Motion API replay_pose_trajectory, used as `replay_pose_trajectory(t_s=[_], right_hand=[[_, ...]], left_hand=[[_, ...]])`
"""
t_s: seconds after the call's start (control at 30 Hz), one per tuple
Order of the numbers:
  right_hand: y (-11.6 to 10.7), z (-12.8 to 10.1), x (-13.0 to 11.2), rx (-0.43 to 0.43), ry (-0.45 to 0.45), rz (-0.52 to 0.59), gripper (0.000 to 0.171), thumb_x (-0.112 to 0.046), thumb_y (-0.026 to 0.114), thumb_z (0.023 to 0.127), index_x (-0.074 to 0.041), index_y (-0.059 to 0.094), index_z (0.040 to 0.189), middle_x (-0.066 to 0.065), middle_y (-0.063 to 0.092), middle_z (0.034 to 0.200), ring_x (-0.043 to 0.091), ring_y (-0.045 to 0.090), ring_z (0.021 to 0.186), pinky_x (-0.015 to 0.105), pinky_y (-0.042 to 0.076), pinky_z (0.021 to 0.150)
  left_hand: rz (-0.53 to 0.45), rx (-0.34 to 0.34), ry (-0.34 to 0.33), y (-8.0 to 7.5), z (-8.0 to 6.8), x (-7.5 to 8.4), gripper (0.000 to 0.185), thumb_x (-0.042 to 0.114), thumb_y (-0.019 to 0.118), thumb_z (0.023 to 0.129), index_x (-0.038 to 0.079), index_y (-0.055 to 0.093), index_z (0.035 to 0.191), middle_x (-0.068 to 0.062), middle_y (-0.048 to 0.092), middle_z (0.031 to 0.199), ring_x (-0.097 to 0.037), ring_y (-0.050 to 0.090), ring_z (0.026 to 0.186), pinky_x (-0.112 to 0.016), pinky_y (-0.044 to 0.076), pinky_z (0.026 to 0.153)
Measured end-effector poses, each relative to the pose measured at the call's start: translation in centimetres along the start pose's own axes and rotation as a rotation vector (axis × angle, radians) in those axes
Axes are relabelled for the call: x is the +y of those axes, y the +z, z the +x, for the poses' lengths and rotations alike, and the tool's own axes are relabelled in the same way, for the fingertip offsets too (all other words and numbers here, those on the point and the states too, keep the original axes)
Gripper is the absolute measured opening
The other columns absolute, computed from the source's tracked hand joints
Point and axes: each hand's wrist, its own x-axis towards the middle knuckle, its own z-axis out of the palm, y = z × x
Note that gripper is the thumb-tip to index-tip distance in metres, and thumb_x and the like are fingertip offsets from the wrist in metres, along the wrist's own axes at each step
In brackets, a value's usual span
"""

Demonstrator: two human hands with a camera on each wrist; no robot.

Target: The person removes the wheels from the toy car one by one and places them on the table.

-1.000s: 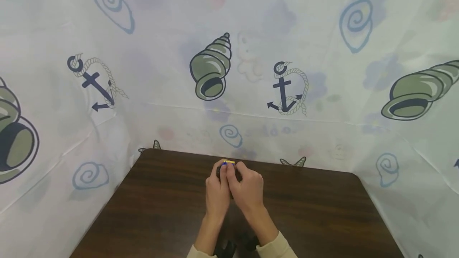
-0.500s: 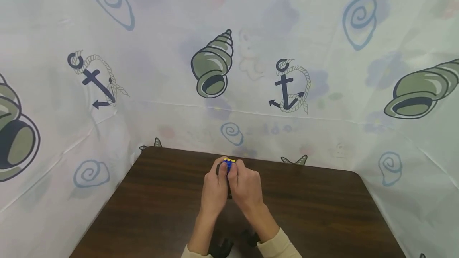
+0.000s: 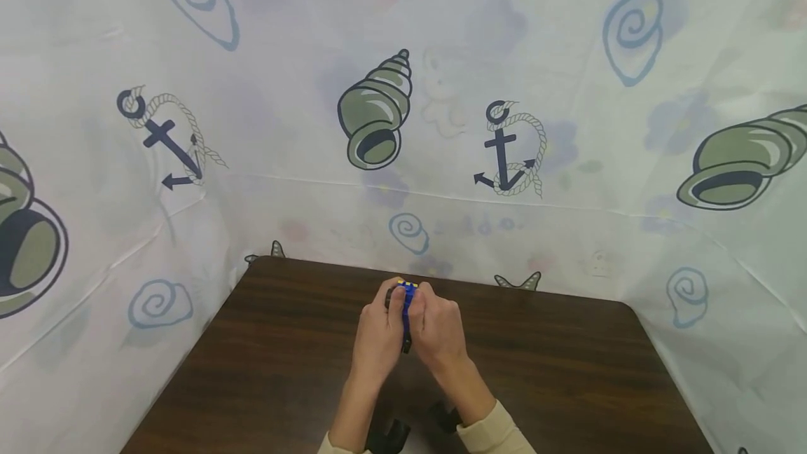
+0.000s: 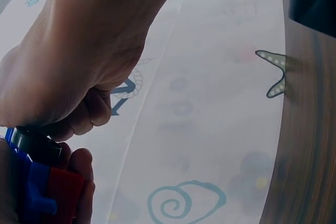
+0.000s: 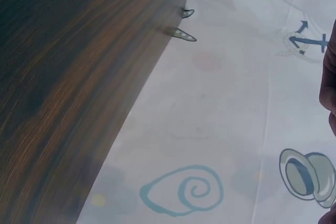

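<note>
Above the table, near its far edge, my two hands grip a small blue toy [image 3: 408, 294] between them. Yellow patches show on its top, and a dark end hangs below. My left hand [image 3: 377, 335] holds its left side, my right hand [image 3: 441, 331] its right side, with both thumbs on the near face. The left wrist view shows the blue body, a red block [image 4: 64, 195] and a black rounded part [image 4: 37, 146] among curled fingers [image 4: 84, 163]. Most of the toy is hidden by the hands. Only bits of fingers [image 5: 328, 90] enter the right wrist view.
The dark wooden table [image 3: 555, 370] has rounded far corners. A white cloth [image 3: 284, 125] printed with shells and anchors hangs behind and at both sides. Black pieces [image 3: 389, 436] sit by the wrists, and a dark object [image 4: 315, 1] fills a corner of the left wrist view.
The thumbs have moved apart, so more of the blue toy shows between them. Its dark lower end has come into clearer view. Both hands stay close together in nearly the same place.
</note>
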Motion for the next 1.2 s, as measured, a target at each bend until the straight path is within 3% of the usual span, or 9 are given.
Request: replay_pose_trajectory(t_s=[0.23,0.3,0.5,0.6,0.73,0.83,0.97,1.1,1.2], right_hand=[[-0.5,0.2,-0.5,0.05,-0.032,0.057,0.031,-0.011,0.039,0.111,-0.009,0.05,0.082,-0.004,0.049,0.057,0.0,0.041,0.048,0.012,0.036,0.043],[-0.8,0.4,-0.7,0.055,-0.042,0.075,0.029,-0.009,0.04,0.11,-0.009,0.05,0.082,-0.004,0.05,0.057,0.001,0.042,0.048,0.013,0.037,0.043],[-1.6,0.9,-1.4,-0.015,0.002,0.094,0.024,-0.009,0.043,0.109,-0.011,0.049,0.086,-0.007,0.046,0.06,-0.002,0.039,0.051,0.013,0.034,0.045],[-2.0,0.9,-1.5,-0.061,0.049,0.079,0.02,-0.016,0.047,0.111,-0.012,0.052,0.092,-0.008,0.048,0.063,-0.001,0.042,0.053,0.016,0.037,0.048],[-2.8,0.7,-0.6,-0.13,0.124,0.092,0.014,-0.027,0.055,0.112,-0.013,0.057,0.11,-0.008,0.052,0.073,0.002,0.047,0.061,0.021,0.042,0.055],[-3.1,0.2,1.0,-0.158,0.193,0.186,0.019,-0.028,0.06,0.112,-0.014,0.059,0.125,-0.009,0.048,0.079,0.002,0.044,0.064,0.023,0.041,0.057],[-3.6,-0.7,3.5,-0.15,0.292,0.312,0.028,-0.027,0.067,0.109,-0.021,0.064,0.137,-0.007,0.051,0.082,0.005,0.045,0.064,0.025,0.042,0.058],[-4.3,-1.7,6.0,-0.151,0.375,0.361,0.032,-0.028,0.07,0.107,-0.032,0.067,0.139,-0.001,0.061,0.081,0.009,0.051,0.063,0.028,0.047,0.058],[-4.7,-2.4,7.9,-0.165,0.431,0.376,0.032,-0.03,0.07,0.107,-0.037,0.068,0.138,0.005,0.063,0.081,0.01,0.052,0.063,0.028,0.048,0.058]], left_hand=[[-0.188,-0.004,-0.113,0.1,-0.1,0.1,0.047,0.041,0.034,0.119,0.01,0.069,0.119,-0.008,0.07,0.091,-0.015,0.063,0.077,-0.029,0.055,0.072],[-0.228,0.006,-0.118,0.2,-0.1,0.3,0.046,0.04,0.034,0.119,0.01,0.069,0.119,-0.008,0.07,0.094,-0.016,0.063,0.08,-0.029,0.056,0.073],[-0.278,0.031,-0.133,0.3,0.0,0.4,0.044,0.04,0.035,0.119,0.011,0.067,0.123,-0.011,0.07,0.099,-0.018,0.064,0.083,-0.03,0.057,0.074],[-0.303,0.008,-0.149,0.3,0.1,0.4,0.046,0.043,0.033,0.119,0.01,0.065,0.125,-0.013,0.069,0.104,-0.019,0.065,0.085,-0.031,0.057,0.075],[-0.396,-0.109,-0.184,0.1,0.2,0.4,0.044,0.038,0.028,0.118,0.01,0.057,0.134,-0.017,0.066,0.11,-0.023,0.064,0.088,-0.036,0.058,0.073],[-0.456,-0.227,-0.231,-0.1,0.4,0.0,0.039,0.026,0.029,0.112,0.01,0.048,0.142,-0.021,0.063,0.109,-0.025,0.063,0.087,-0.038,0.056,0.072],[-0.434,-0.344,-0.281,0.0,0.7,-0.8,0.041,0.024,0.033,0.114,0.014,0.033,0.154,-0.022,0.065,0.118,-0.027,0.066,0.101,-0.041,0.057,0.084],[-0.374,-0.403,-0.245,0.1,0.7,-1.5,0.061,0.036,0.051,0.116,0.023,0.019,0.166,-0.019,0.065,0.141,-0.034,0.066,0.128,-0.056,0.056,0.105],[-0.364,-0.427,-0.199,0.3,0.8,-1.7,0.079,0.038,0.065,0.109,0.027,0.017,0.17,-0.015,0.065,0.147,-0.037,0.065,0.136,-0.06,0.054,0.109]])
